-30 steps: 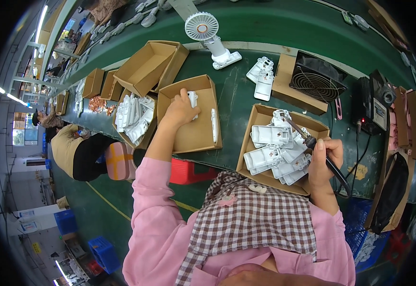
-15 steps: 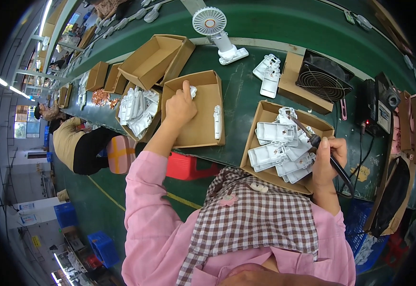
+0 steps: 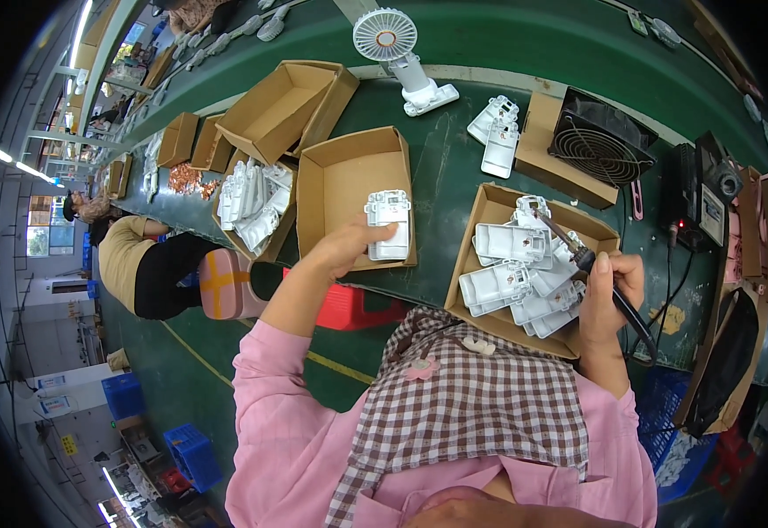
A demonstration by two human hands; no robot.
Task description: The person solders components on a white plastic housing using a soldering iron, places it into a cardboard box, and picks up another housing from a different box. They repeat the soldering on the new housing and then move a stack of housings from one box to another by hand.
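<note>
My left hand [image 3: 346, 248] is closed on a white plastic housing [image 3: 388, 225], thumb across its face, at the right side of a shallow cardboard box [image 3: 336, 172]. The housing shows a broad face with small metal parts near its far end. My right hand [image 3: 609, 297] grips a soldering iron [image 3: 588, 261] by its black handle. Its tip points far-left, over a second cardboard box [image 3: 481, 211] piled with similar white housings [image 3: 514, 242]. Whether the tip touches a housing I cannot tell.
Beyond the boxes stand a white handheld fan [image 3: 399, 57] and two loose housings [image 3: 498, 141]. A black cooling fan [image 3: 601, 141] and a black soldering station [image 3: 696, 198] are at right. Left lie a box of white parts [image 3: 256, 198] and copper-coloured pieces [image 3: 188, 179]. A co-worker [image 3: 151, 268] sits at left.
My left hand has come nearer and right from the far part of the box. It now holds the housing, which earlier stood edge-on by the right wall. My right hand has barely moved.
</note>
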